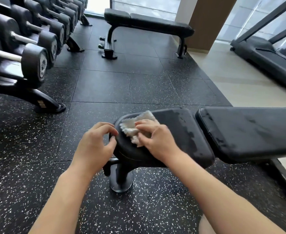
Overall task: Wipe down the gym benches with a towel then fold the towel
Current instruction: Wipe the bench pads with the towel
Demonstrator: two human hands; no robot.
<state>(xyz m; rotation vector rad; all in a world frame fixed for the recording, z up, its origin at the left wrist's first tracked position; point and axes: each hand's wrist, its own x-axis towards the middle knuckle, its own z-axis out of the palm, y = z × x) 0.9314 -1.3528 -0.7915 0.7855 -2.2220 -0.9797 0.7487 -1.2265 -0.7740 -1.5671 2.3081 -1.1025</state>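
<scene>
A rack of black dumbbells (29, 53) stands on the left. The left hand (94, 147) has curled fingers, touching the end of the near black padded bench (181, 132) and holding nothing. The right hand (157, 141) presses the small white towel (130, 127) onto that bench's seat.

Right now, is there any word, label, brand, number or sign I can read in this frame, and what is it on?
None can be read.
Dumbbell end caps: pale markings, too blurred to read.
Dumbbell rack foot: a small label, too small to read.
Near bench, towel, far bench, treadmill: no text shows.
</scene>
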